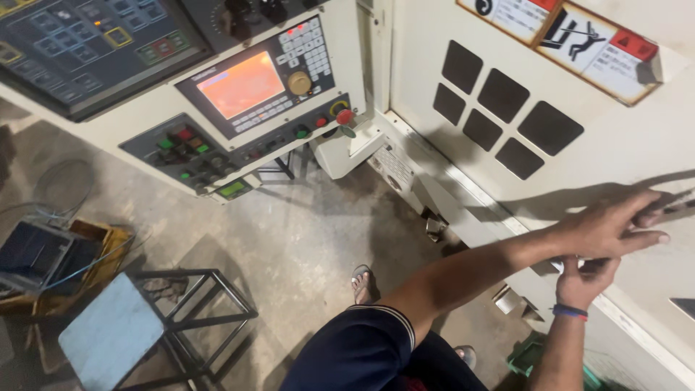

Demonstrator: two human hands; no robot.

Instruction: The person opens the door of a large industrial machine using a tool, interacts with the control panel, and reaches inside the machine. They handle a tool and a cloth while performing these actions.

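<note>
My left hand [608,228] reaches far right and lies flat on the cream door panel [622,152] of a large machine. Its fingers are spread beside a thin dark part at the frame's edge. My right hand [583,279], with a blue band on the wrist, sits just under the left one. Its fingers curl around a small pale handle-like piece [572,263] at the door's lower edge, mostly hidden by both hands. Several dark square windows [507,108] are set in the door above my arms.
A control panel [253,87] with an orange screen, keypad and red round button [345,116] hangs at upper left. On the concrete floor stand a metal-frame stool [145,318], a yellow crate with cables [65,261] and a green object [532,351]. My sandalled foot [362,282] shows below.
</note>
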